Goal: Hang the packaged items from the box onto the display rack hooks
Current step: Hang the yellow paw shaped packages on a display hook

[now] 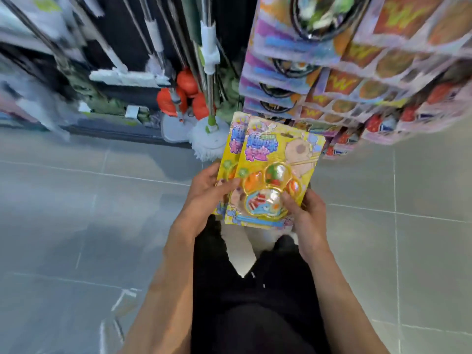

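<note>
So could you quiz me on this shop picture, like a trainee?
1. True or false: both hands hold the yellow packs.
2. How many yellow packs are held? A one, B two, C five.
3. Which hand's thumb lies on the clear blister?

Key: 1 true: left hand and right hand both hold them. 2 B. 3 right.

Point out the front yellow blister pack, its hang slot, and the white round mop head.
Front yellow blister pack [274, 180]: head view, clear bubble.
Hang slot [287, 135]: head view, top edge cutout.
White round mop head [208, 139]: head view, top disc.
</note>
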`<state>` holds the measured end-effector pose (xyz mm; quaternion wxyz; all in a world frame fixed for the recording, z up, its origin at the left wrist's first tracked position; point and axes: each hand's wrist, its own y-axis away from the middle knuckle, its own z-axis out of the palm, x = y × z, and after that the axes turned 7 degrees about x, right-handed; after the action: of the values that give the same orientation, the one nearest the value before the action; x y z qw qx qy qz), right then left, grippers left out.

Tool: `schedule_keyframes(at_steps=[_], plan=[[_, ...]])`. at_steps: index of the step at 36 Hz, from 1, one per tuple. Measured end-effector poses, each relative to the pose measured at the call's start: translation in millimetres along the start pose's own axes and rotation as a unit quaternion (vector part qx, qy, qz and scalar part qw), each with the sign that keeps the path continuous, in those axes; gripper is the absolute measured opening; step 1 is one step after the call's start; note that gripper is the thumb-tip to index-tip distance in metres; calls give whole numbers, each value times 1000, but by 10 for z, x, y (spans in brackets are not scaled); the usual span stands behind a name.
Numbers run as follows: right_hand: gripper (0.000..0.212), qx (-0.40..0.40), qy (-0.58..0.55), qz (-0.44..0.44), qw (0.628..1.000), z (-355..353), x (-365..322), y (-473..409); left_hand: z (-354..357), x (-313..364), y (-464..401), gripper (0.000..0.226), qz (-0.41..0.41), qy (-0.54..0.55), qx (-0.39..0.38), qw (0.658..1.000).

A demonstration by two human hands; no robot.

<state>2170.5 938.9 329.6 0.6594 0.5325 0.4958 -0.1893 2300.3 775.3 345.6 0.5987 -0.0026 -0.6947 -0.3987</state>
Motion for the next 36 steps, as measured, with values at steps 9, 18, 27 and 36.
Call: schedule_keyframes(at_steps=[9, 18, 27, 36], plan=[[11, 39, -18, -107, 993, 55, -1097, 89, 274, 1061, 248, 29, 118, 38, 21, 992], [20, 19, -17, -189, 982, 57, -2045, 76, 515, 1875, 270, 30, 179, 81, 63, 978], [26, 26, -10, -257, 966, 217, -2741, 67, 574, 2563, 236, 34, 237, 92, 93, 963], [42, 9, -57, -256, 965, 442, -3030, 66, 459, 2876, 140, 25, 280, 96, 133, 946]])
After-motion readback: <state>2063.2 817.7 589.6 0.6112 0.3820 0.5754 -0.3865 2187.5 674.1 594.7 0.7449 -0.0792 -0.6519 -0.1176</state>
